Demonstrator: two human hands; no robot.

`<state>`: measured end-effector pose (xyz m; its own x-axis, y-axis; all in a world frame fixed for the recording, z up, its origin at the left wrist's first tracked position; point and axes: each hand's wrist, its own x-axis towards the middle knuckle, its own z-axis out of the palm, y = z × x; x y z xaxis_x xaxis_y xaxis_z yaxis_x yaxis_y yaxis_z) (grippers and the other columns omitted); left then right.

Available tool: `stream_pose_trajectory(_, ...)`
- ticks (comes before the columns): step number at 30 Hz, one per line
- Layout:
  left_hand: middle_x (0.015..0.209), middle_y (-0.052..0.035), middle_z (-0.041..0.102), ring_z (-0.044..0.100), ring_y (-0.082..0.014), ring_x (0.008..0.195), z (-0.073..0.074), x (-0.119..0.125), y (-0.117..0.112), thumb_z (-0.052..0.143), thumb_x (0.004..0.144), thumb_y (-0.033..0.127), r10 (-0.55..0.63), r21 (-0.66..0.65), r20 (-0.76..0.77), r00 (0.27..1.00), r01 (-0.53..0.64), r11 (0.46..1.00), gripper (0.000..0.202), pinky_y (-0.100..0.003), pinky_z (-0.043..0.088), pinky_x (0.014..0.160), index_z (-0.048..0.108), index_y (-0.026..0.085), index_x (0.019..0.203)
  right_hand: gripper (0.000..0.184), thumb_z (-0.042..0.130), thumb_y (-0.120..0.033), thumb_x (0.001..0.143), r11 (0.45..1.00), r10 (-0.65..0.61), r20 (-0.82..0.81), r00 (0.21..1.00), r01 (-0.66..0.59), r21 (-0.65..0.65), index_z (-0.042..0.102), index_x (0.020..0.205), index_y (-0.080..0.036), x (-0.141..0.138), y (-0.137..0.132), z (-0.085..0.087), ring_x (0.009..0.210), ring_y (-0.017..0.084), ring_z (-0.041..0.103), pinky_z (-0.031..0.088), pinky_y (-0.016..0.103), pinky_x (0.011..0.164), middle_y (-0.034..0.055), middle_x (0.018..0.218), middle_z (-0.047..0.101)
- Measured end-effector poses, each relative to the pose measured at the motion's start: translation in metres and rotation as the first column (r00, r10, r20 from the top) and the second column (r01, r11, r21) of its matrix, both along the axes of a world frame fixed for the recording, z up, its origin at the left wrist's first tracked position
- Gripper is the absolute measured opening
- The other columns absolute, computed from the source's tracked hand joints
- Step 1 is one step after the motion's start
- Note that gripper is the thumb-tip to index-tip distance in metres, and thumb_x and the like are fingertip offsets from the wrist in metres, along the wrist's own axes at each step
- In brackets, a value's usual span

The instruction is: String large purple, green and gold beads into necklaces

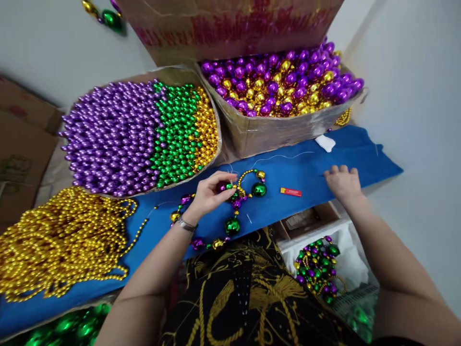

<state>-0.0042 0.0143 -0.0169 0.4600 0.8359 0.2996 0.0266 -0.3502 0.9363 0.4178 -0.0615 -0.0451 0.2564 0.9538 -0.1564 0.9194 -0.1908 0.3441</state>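
Note:
My left hand (213,191) pinches a bead necklace (232,226) of purple, green and gold beads, thumb and forefinger closed near where its strands meet. The necklace lies in loops on the blue cloth (309,168), with larger green balls among the small beads. A thin white thread runs from near this hand towards the right across the cloth. Further right, my right hand (343,181) rests low over the cloth with its fingers curled in. Whatever it may hold is hidden. Between the hands lies a small red and yellow packet (291,192).
Behind the cloth stand a box of purple, green and gold bead strands (173,134) and a carton of larger purple and gold balls (245,129). Gold bead strands (65,240) are heaped at left. A white scrap (325,142) lies at right; below, mixed necklaces (317,264) fill a container.

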Motion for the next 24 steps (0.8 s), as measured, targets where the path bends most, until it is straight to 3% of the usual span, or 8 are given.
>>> stream_pose_trajectory(3, 0.102, -0.0077, 0.070, 0.065, -0.0156, 0.091, -0.002, -0.002, 0.000, 0.078, 0.078, 0.026, -0.021, 0.005, -0.002, 1.000, 0.021, 1.000, 0.032, -0.026, 0.054, 0.078, 0.073, 0.020, 0.109, 0.035, 0.037, -0.009, 0.091, 1.000, 0.022, -0.046, 0.999, -0.022, -0.014, 0.070, 0.100, -0.013, 0.008, 0.006, 0.010, 0.104, 0.033, 0.055, 0.038, 0.051, 0.089, 0.0199, 0.101, 0.064)
stream_pose_trajectory(5, 0.101, -0.0073, 0.070, 0.065, -0.0156, 0.092, -0.003, -0.003, 0.001, 0.078, 0.078, 0.025, -0.037, 0.001, -0.012, 0.999, 0.037, 0.999, 0.032, -0.026, 0.054, 0.080, 0.073, 0.021, 0.109, 0.035, 0.038, -0.010, 0.091, 1.000, -0.008, -0.092, 0.996, 0.007, -0.003, 0.068, 0.108, -0.015, 0.013, 0.008, 0.006, 0.098, 0.029, 0.058, 0.041, 0.045, 0.084, 0.0188, 0.099, 0.064)
stream_pose_trajectory(10, 0.101, -0.0049, 0.070, 0.066, -0.0156, 0.091, -0.007, -0.006, 0.001, 0.078, 0.077, 0.024, -0.021, -0.008, -0.008, 1.000, 0.021, 1.000, 0.032, -0.025, 0.056, 0.079, 0.073, 0.023, 0.109, 0.037, 0.046, -0.018, 0.094, 0.996, -0.037, -0.238, 0.971, 0.056, 0.075, 0.063, 0.127, -0.023, 0.014, -0.006, -0.031, 0.102, 0.021, 0.059, 0.045, 0.031, 0.086, 0.0127, 0.116, 0.066)
stream_pose_trajectory(13, 0.102, -0.0052, 0.071, 0.068, -0.0172, 0.092, -0.009, -0.007, 0.002, 0.080, 0.076, 0.026, 0.016, -0.019, -0.045, 0.999, -0.017, 1.000, 0.032, -0.027, 0.058, 0.079, 0.073, 0.022, 0.107, 0.038, 0.041, -0.024, 0.099, 0.972, -0.089, -0.290, 0.953, 0.147, 0.183, 0.059, 0.132, -0.019, 0.026, -0.014, -0.049, 0.109, 0.018, 0.059, 0.045, 0.027, 0.093, 0.0119, 0.123, 0.065)
stream_pose_trajectory(17, 0.103, -0.0051, 0.072, 0.069, -0.0191, 0.090, -0.010, -0.009, 0.004, 0.080, 0.074, 0.028, 0.053, -0.037, -0.083, 0.995, -0.056, 0.998, 0.032, -0.029, 0.061, 0.078, 0.073, 0.023, 0.105, 0.043, 0.032, -0.028, 0.101, 0.885, -0.242, -0.312, 0.919, 0.341, 0.316, 0.055, 0.134, -0.013, 0.083, 0.001, -0.050, 0.106, 0.021, 0.061, 0.046, 0.029, 0.090, 0.0158, 0.120, 0.066)
stream_pose_trajectory(22, 0.102, -0.0025, 0.073, 0.070, -0.0180, 0.094, -0.008, -0.014, 0.009, 0.078, 0.077, 0.019, 0.122, -0.021, -0.139, 0.983, -0.126, 0.992, 0.033, -0.027, 0.061, 0.082, 0.072, 0.027, 0.109, 0.046, 0.034, -0.022, 0.095, 0.721, -0.510, -0.261, 0.820, 0.572, 0.391, 0.055, 0.128, 0.003, 0.178, 0.048, -0.052, 0.092, 0.030, 0.063, 0.046, 0.038, 0.077, 0.0295, 0.107, 0.064)
stream_pose_trajectory(24, 0.100, -0.0017, 0.073, 0.070, -0.0171, 0.093, -0.008, -0.016, 0.010, 0.076, 0.077, 0.017, 0.156, -0.028, -0.142, 0.977, -0.162, 0.986, 0.034, -0.025, 0.061, 0.081, 0.072, 0.028, 0.110, 0.044, 0.037, -0.022, 0.095, 0.712, -0.529, -0.236, 0.815, 0.578, 0.399, 0.058, 0.122, 0.006, 0.205, 0.066, -0.059, 0.084, 0.029, 0.063, 0.044, 0.038, 0.071, 0.0316, 0.102, 0.063)
